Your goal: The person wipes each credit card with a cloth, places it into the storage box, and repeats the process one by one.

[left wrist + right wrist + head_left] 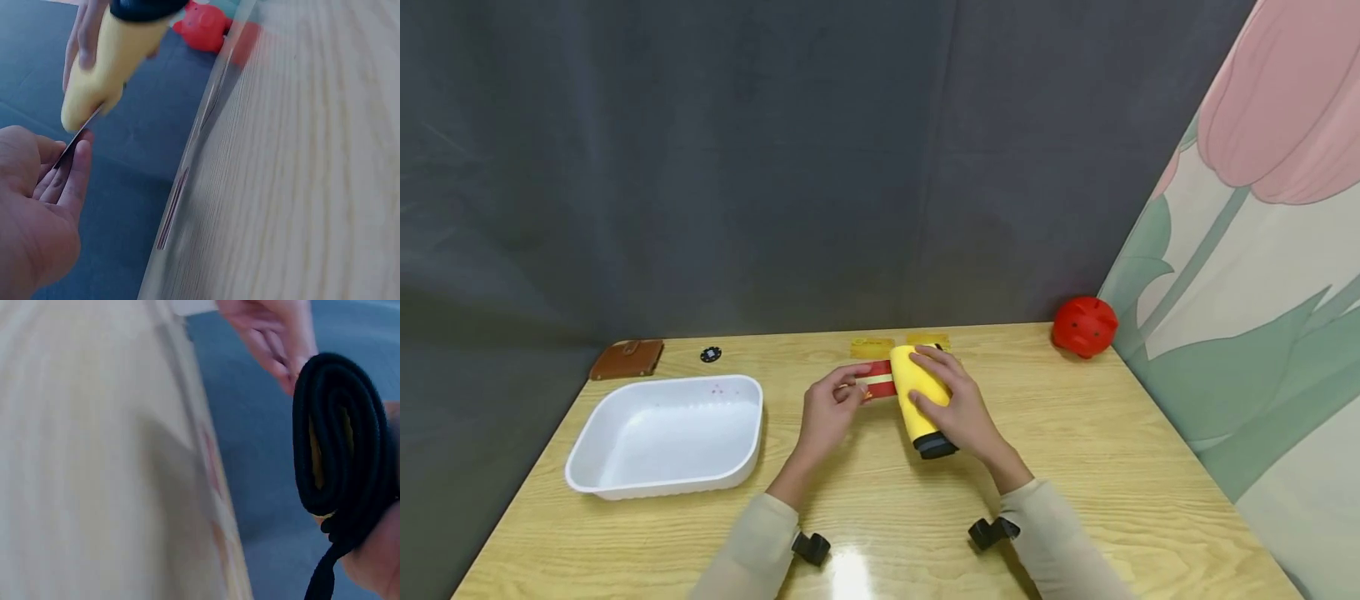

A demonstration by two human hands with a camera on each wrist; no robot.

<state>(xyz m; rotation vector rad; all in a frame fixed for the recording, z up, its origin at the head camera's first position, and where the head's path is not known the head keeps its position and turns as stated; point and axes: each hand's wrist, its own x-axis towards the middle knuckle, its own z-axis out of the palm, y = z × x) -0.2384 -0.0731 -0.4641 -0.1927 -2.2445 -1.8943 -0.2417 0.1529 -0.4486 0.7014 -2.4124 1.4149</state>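
Note:
My right hand (958, 400) grips a rolled yellow cloth (917, 392) with a black border, its fingers spread over the roll's right side. From the right wrist view, the roll's black end (334, 434) shows several folded layers with yellow inside. My left hand (831, 408) pinches a thin, flat red card with a pale stripe (878, 380) between thumb and fingers. The card's right end meets the left side of the yellow roll. In the left wrist view the card (78, 137) appears edge-on, its far end right at the cloth.
A white plastic basin (666, 437) stands on the wooden table (880, 517) at the left. Behind it lie a brown wallet (627, 359) and a black chip (711, 354). A red piggy bank (1084, 326) sits at the back right. Yellow tape (872, 347) marks the back edge.

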